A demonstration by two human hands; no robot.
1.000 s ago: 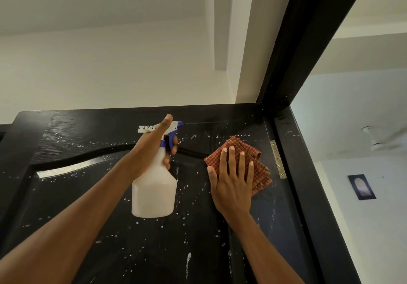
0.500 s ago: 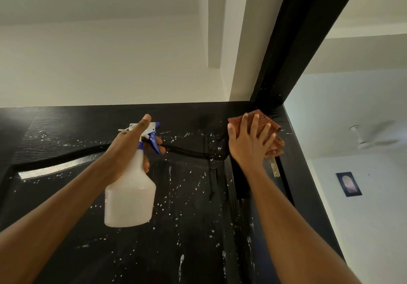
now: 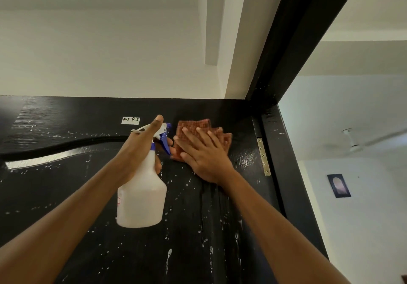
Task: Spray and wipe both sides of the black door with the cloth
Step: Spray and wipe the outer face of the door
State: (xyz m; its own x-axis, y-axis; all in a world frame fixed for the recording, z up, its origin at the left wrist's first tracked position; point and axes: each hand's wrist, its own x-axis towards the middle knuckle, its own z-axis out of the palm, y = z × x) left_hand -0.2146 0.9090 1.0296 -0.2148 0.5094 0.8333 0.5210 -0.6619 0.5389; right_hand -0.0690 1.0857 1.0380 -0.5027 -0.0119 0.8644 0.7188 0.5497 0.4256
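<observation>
Bottle (image 3: 142, 197) — whitish, translucent, contents unclear — gripped by left hand (image 3: 141, 149).

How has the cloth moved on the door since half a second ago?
Yes: the cloth, pressed by the right hand, went left and down, away from the brass hinge.

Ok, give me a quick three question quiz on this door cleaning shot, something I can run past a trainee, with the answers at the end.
1. True or false: the right hand presses the cloth flat against the black door with straight fingers.
2. Which hand holds the spray bottle? A) left B) right C) neither
3. Fill in: the brass hinge lies to the ____ of the cloth.

Key: 1 true; 2 A, the left hand grips the bottle's neck; 3 right.
</observation>
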